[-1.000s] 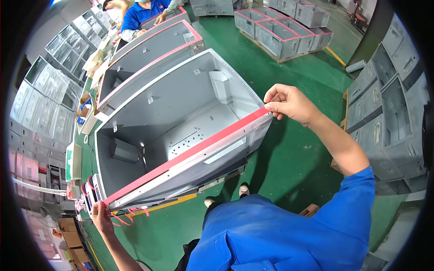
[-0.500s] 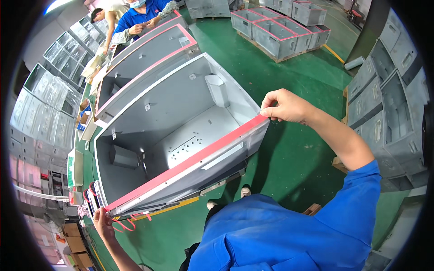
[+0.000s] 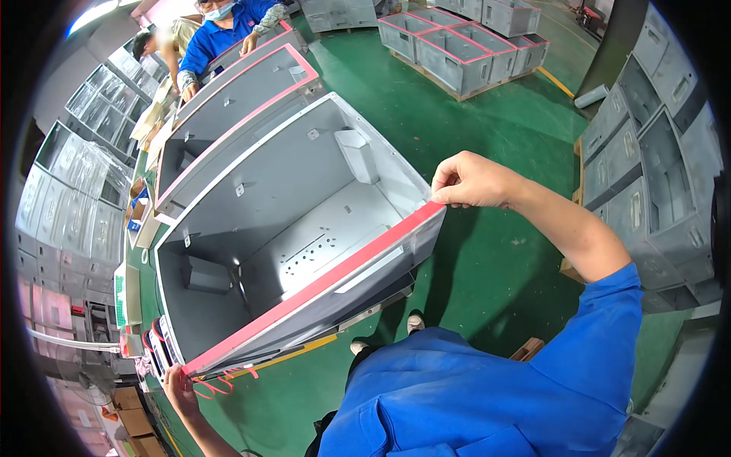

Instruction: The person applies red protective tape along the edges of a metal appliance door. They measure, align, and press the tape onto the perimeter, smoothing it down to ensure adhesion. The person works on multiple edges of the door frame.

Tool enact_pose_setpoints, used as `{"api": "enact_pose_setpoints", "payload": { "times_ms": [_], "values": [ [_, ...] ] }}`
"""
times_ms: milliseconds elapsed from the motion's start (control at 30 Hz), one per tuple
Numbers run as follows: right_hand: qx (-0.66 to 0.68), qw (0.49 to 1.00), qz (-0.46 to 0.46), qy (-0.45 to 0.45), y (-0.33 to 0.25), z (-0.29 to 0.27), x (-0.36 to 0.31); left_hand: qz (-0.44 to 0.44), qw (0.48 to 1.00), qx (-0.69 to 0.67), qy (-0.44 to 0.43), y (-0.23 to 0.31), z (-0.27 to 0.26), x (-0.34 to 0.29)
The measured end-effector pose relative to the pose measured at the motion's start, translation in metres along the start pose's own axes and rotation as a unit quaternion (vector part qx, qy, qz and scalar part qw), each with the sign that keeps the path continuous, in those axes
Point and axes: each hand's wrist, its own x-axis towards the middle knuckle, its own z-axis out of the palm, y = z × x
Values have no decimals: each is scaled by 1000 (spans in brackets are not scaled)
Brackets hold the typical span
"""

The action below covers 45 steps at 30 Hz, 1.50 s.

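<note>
In front of me is a large open grey metal box [image 3: 304, 145]. Along its near rim lies a red strip of tape [image 3: 320, 286], running from corner to corner. At the far right corner my right hand [image 3: 476, 181] pinches one end of the strip between thumb and fingertips. My left hand [image 3: 180, 390] has closed on the other end at the near left corner, its fingers against the rim. Loose red ribbon [image 3: 221, 381] curls below the box beside that hand. Inside the box are small brackets, two blocky corner pieces and several holes in the bottom.
Behind stands a similar grey box [image 3: 236, 107] edged in red. A co-worker in a blue shirt [image 3: 221, 34] leans over a farther box, another person beyond. Boxes sit on a pallet [image 3: 472, 93] at the back; more grey boxes [image 3: 632, 160] are stacked right. Small parts boxes [image 3: 137, 206] stand left.
My right hand has shifted slightly, still pinching the strip's end at the corner. My left hand stays at its corner. The co-worker's hands have moved apart onto a box. The whole view has shifted slightly.
</note>
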Motion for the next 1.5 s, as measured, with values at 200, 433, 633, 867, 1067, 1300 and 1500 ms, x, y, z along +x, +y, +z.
{"api": "enact_pose_setpoints", "payload": {
  "times_ms": [200,433,633,867,1067,1300,1500],
  "values": [
    [2,1000,-1,-4,-5,-1,-1,-1,1000,-19,12,-3,-2,1],
    [9,1000,-8,-7,-5,-1,-1,16,1000,-11,17,-4,0,-1],
    [16,1000,-4,-5,-4,-1,-1,19,999,-9,27,-4,2,-1],
    [23,1000,-3,-6,-4,-2,-1,20,1000,-19,-1,-7,-5,3],
    [26,1000,-13,-5,-5,-2,-1,27,999,-14,22,-5,1,-3],
    [18,1000,-25,1,-1,-3,0,34,998,-9,46,-4,8,-6],
    [19,1000,-18,0,2,-3,1,22,999,-13,32,-4,4,-3]
  ]
}}
